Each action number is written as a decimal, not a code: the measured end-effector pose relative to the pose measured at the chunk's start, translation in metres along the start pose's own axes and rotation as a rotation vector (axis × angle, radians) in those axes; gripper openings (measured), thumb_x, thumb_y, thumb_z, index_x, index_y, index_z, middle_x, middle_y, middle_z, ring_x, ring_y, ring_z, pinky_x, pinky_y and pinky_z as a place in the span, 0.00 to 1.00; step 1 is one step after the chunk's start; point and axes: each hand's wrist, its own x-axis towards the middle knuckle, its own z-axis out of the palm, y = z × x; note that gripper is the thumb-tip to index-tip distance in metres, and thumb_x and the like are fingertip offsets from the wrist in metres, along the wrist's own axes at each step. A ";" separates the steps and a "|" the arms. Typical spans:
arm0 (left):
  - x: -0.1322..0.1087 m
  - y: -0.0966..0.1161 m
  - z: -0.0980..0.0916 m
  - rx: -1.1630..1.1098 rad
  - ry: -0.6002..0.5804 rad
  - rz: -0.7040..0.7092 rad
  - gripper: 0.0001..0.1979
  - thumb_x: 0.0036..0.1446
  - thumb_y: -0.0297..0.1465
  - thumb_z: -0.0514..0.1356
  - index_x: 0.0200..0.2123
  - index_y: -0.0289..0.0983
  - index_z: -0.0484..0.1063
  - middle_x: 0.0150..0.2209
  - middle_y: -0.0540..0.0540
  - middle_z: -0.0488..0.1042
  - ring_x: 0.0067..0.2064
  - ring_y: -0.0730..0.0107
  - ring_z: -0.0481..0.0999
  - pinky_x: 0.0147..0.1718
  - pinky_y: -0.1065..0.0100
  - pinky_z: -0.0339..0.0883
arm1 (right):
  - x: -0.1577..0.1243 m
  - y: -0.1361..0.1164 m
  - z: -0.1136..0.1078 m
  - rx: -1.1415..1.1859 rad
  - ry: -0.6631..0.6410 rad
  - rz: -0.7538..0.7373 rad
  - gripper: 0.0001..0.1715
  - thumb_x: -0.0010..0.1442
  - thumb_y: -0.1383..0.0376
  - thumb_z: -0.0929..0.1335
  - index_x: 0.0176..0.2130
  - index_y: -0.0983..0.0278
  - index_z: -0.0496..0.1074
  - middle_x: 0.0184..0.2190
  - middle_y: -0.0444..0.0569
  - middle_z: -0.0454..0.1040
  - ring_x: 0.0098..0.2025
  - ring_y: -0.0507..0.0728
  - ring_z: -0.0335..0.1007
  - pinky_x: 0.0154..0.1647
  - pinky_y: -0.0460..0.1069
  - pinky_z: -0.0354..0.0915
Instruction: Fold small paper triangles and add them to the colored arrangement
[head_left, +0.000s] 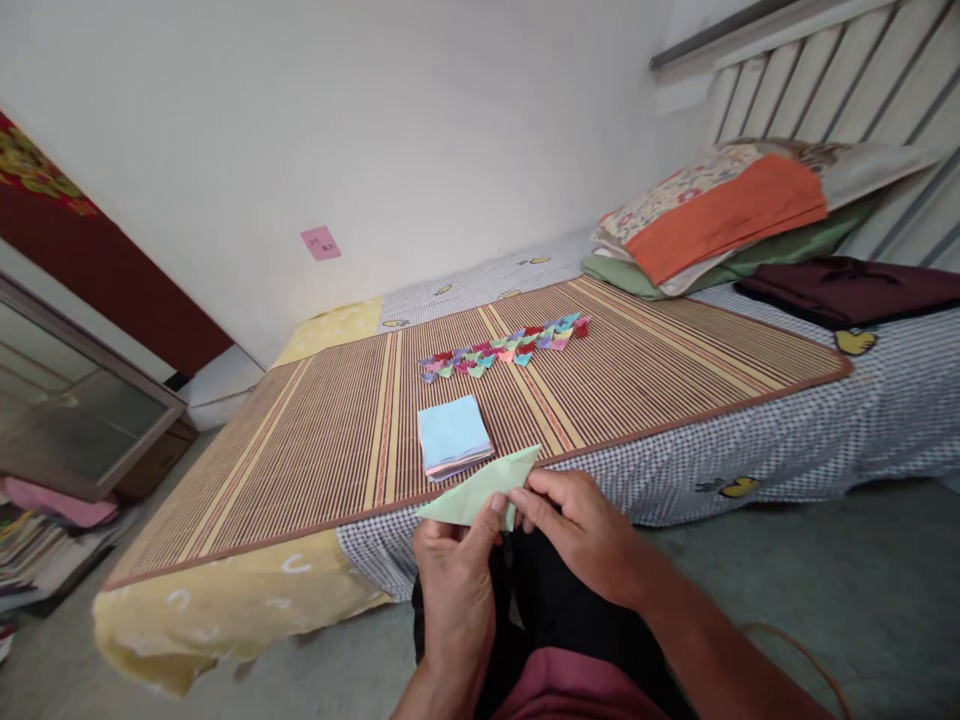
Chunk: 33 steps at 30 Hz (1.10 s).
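A pale green sheet of paper (480,487), folded into a triangle, is held in front of the bed's edge. My left hand (456,580) pinches its lower side with thumb and fingers. My right hand (581,530) pinches the same paper from the right. Just beyond, a stack of square papers (452,435) with a light blue sheet on top lies on the striped bamboo mat (315,440). Farther back on the mat, a row of several small folded paper pieces (504,349) in mixed colours runs diagonally.
The mat covers a low bed with a checked sheet (810,430) and a yellow sheet (217,600). Pillows (720,215) and a dark folded cloth (847,290) sit at the bed's right end. A pink note (320,243) is on the white wall. A cabinet (67,410) stands at left.
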 end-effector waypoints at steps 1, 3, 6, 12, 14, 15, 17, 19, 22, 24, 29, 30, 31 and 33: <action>0.000 0.001 0.000 0.008 0.003 -0.001 0.14 0.41 0.34 0.75 0.19 0.35 0.75 0.21 0.50 0.73 0.26 0.70 0.72 0.28 0.69 0.70 | 0.001 0.001 0.000 0.006 0.003 0.000 0.21 0.71 0.61 0.63 0.26 0.62 0.67 0.23 0.43 0.70 0.27 0.53 0.68 0.30 0.47 0.60; 0.001 0.001 0.000 0.015 0.000 -0.001 0.14 0.41 0.35 0.75 0.19 0.35 0.75 0.20 0.50 0.73 0.25 0.70 0.71 0.28 0.70 0.70 | 0.003 0.004 0.001 0.043 0.001 0.001 0.22 0.72 0.60 0.62 0.26 0.62 0.65 0.23 0.43 0.70 0.27 0.53 0.68 0.31 0.47 0.61; 0.002 -0.001 -0.001 0.014 -0.007 0.002 0.13 0.43 0.36 0.74 0.22 0.34 0.77 0.20 0.51 0.73 0.25 0.71 0.71 0.28 0.70 0.70 | 0.006 0.004 0.001 0.151 -0.006 0.010 0.21 0.72 0.58 0.62 0.27 0.62 0.66 0.23 0.42 0.68 0.28 0.52 0.67 0.31 0.47 0.62; 0.001 -0.010 -0.003 0.062 -0.009 0.054 0.11 0.46 0.34 0.74 0.22 0.35 0.77 0.22 0.50 0.76 0.28 0.68 0.76 0.33 0.68 0.73 | 0.009 -0.001 0.016 0.250 0.192 0.027 0.12 0.63 0.56 0.71 0.36 0.63 0.73 0.31 0.46 0.76 0.34 0.56 0.73 0.36 0.48 0.68; 0.000 -0.011 -0.002 0.082 -0.011 0.066 0.09 0.46 0.33 0.74 0.25 0.35 0.79 0.25 0.49 0.78 0.30 0.65 0.78 0.35 0.67 0.74 | 0.009 -0.002 0.024 0.279 0.258 0.053 0.14 0.63 0.55 0.70 0.37 0.64 0.74 0.30 0.48 0.77 0.34 0.57 0.74 0.36 0.49 0.68; 0.000 -0.011 -0.001 0.093 -0.016 0.065 0.09 0.47 0.34 0.73 0.26 0.35 0.81 0.26 0.48 0.80 0.31 0.63 0.79 0.35 0.66 0.74 | 0.010 -0.002 0.027 0.294 0.282 0.053 0.15 0.65 0.54 0.69 0.36 0.63 0.74 0.29 0.48 0.77 0.33 0.57 0.74 0.35 0.49 0.68; -0.001 -0.011 -0.001 0.116 -0.029 0.062 0.09 0.48 0.34 0.73 0.29 0.34 0.82 0.28 0.46 0.82 0.34 0.59 0.81 0.37 0.65 0.74 | 0.010 0.000 0.032 0.282 0.329 0.050 0.18 0.66 0.53 0.67 0.31 0.63 0.72 0.26 0.47 0.74 0.30 0.56 0.71 0.32 0.48 0.66; -0.001 -0.010 0.000 0.125 -0.044 0.063 0.09 0.50 0.35 0.72 0.30 0.34 0.83 0.28 0.46 0.82 0.36 0.57 0.81 0.38 0.64 0.75 | 0.009 0.003 0.033 0.235 0.363 0.048 0.22 0.67 0.52 0.65 0.28 0.63 0.69 0.23 0.45 0.70 0.28 0.54 0.66 0.29 0.47 0.62; -0.001 -0.010 -0.001 0.107 -0.050 0.067 0.09 0.50 0.35 0.72 0.27 0.35 0.82 0.26 0.46 0.80 0.34 0.58 0.81 0.37 0.64 0.75 | 0.008 0.005 0.033 0.227 0.380 0.060 0.25 0.69 0.51 0.64 0.26 0.63 0.68 0.21 0.43 0.64 0.26 0.53 0.61 0.27 0.46 0.60; 0.000 -0.011 0.000 0.099 -0.047 0.060 0.10 0.50 0.35 0.72 0.25 0.34 0.81 0.26 0.46 0.80 0.33 0.59 0.81 0.37 0.64 0.75 | 0.008 0.004 0.033 0.306 0.354 0.064 0.23 0.68 0.50 0.65 0.29 0.63 0.70 0.23 0.44 0.68 0.27 0.53 0.65 0.29 0.47 0.64; 0.000 -0.014 0.002 0.082 -0.012 0.074 0.10 0.47 0.34 0.73 0.31 0.33 0.84 0.28 0.46 0.82 0.34 0.59 0.80 0.39 0.64 0.75 | 0.009 -0.001 0.037 0.469 0.304 0.090 0.18 0.61 0.52 0.72 0.39 0.64 0.75 0.34 0.51 0.79 0.37 0.60 0.76 0.41 0.51 0.73; 0.000 -0.014 0.002 0.087 -0.021 0.073 0.10 0.48 0.34 0.73 0.32 0.33 0.84 0.29 0.45 0.83 0.35 0.59 0.81 0.40 0.63 0.75 | 0.009 -0.001 0.038 0.486 0.306 0.105 0.18 0.60 0.51 0.72 0.37 0.64 0.75 0.32 0.50 0.79 0.36 0.60 0.76 0.41 0.52 0.73; 0.000 -0.014 0.002 0.094 -0.034 0.070 0.10 0.49 0.34 0.73 0.33 0.33 0.84 0.31 0.44 0.83 0.36 0.58 0.81 0.40 0.63 0.75 | 0.009 -0.001 0.039 0.506 0.305 0.118 0.19 0.61 0.50 0.72 0.34 0.64 0.75 0.30 0.50 0.78 0.35 0.59 0.76 0.40 0.52 0.74; -0.001 -0.014 0.001 0.104 -0.058 0.064 0.11 0.51 0.34 0.72 0.36 0.33 0.85 0.33 0.43 0.84 0.38 0.57 0.82 0.41 0.63 0.75 | 0.009 -0.001 0.040 0.540 0.283 0.128 0.23 0.63 0.47 0.70 0.31 0.64 0.74 0.27 0.49 0.77 0.32 0.59 0.75 0.36 0.51 0.73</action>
